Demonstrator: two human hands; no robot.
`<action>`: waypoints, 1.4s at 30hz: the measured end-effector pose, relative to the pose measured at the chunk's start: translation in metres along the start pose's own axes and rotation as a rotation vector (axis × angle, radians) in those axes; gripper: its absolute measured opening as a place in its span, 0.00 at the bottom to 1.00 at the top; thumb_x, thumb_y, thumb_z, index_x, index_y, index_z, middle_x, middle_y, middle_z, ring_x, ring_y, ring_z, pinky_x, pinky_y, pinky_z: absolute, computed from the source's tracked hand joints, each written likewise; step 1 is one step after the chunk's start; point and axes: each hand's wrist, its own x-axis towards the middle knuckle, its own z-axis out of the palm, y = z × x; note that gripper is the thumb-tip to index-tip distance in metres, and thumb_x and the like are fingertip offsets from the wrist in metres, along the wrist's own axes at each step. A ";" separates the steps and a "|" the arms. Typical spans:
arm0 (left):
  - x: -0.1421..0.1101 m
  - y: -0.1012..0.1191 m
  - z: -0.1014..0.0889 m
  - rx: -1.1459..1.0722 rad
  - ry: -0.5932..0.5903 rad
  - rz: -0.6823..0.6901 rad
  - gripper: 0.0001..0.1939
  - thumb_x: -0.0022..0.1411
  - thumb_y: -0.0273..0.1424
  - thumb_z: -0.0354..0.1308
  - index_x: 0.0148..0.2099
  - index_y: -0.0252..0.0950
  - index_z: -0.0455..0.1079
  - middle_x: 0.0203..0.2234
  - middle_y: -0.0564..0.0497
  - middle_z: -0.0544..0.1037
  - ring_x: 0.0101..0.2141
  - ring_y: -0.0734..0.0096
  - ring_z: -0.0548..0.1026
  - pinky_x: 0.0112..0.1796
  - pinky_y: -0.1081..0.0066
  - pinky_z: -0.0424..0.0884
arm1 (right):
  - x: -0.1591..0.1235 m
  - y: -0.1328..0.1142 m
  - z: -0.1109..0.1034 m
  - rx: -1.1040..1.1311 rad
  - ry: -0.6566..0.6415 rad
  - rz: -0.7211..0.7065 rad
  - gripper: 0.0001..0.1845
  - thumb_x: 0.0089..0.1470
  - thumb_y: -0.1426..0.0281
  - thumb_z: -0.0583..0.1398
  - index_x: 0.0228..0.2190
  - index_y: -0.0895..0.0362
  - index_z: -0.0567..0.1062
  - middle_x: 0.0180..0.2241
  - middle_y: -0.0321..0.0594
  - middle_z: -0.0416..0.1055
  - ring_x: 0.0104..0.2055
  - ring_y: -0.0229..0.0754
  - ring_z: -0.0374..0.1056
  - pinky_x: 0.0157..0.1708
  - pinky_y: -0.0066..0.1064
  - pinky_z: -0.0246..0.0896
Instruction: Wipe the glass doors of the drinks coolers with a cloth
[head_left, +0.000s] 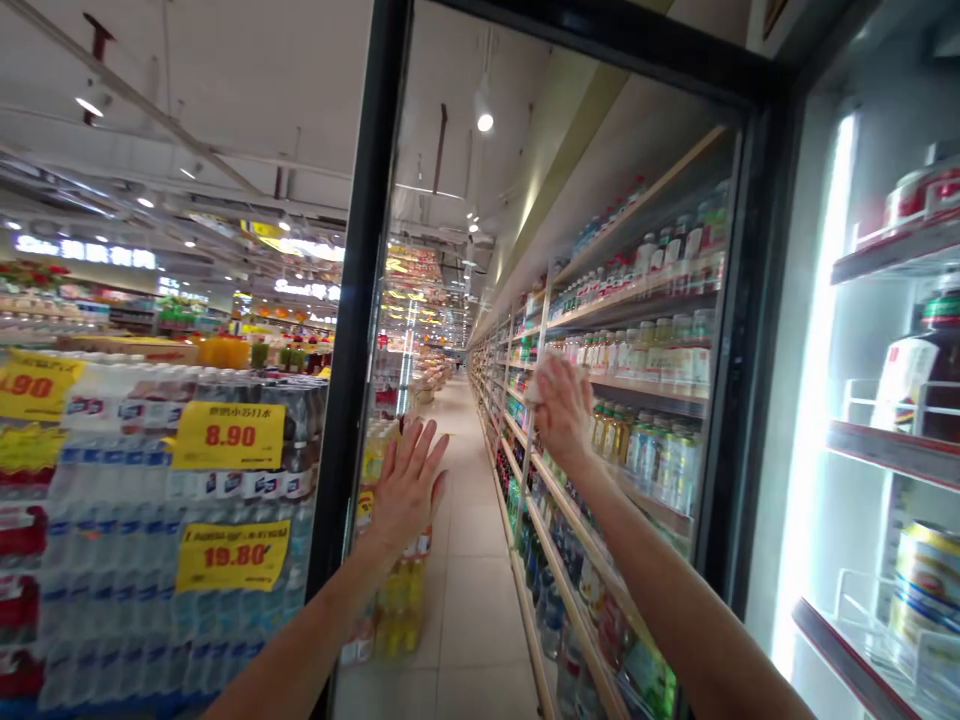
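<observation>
A glass cooler door [480,560] with a black frame stands swung out in front of me. My left hand [405,490] is at the left part of the pane, palm forward, with fingers stretched out and apart. On the right, my right hand [568,415] is raised to the glass, slightly blurred. It presses a crumpled white cloth [546,378] against the pane; most of the cloth is hidden behind the fingers, and whether it is fabric or paper I cannot tell.
Lit cooler shelves [892,445] with bottles and cans lie close on my right. Stacked bottled water [112,560] with yellow price signs [229,436] stands left of the door. Through the pane show a tiled aisle [469,620] and long drink shelves [645,365].
</observation>
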 end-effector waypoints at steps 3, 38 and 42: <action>0.001 0.000 -0.001 0.017 0.008 0.003 0.32 0.60 0.30 0.50 0.64 0.40 0.43 0.59 0.45 0.56 0.61 0.62 0.47 0.58 0.56 0.46 | -0.013 0.031 -0.006 -0.065 0.140 0.357 0.26 0.56 0.68 0.46 0.56 0.58 0.58 0.61 0.50 0.49 0.64 0.49 0.41 0.58 0.53 0.40; -0.012 0.045 0.021 -0.025 -0.052 0.039 0.31 0.61 0.33 0.48 0.64 0.39 0.43 0.58 0.46 0.57 0.60 0.64 0.49 0.59 0.56 0.38 | -0.167 -0.033 -0.020 0.037 -0.096 0.222 0.30 0.53 0.75 0.49 0.58 0.52 0.53 0.62 0.46 0.47 0.64 0.53 0.40 0.56 0.59 0.45; -0.013 0.044 0.023 -0.029 -0.068 0.036 0.32 0.61 0.33 0.49 0.64 0.40 0.42 0.58 0.46 0.57 0.60 0.64 0.50 0.59 0.57 0.38 | -0.197 -0.032 -0.023 0.065 -0.212 0.083 0.29 0.53 0.75 0.50 0.57 0.49 0.56 0.60 0.44 0.52 0.63 0.50 0.44 0.57 0.55 0.46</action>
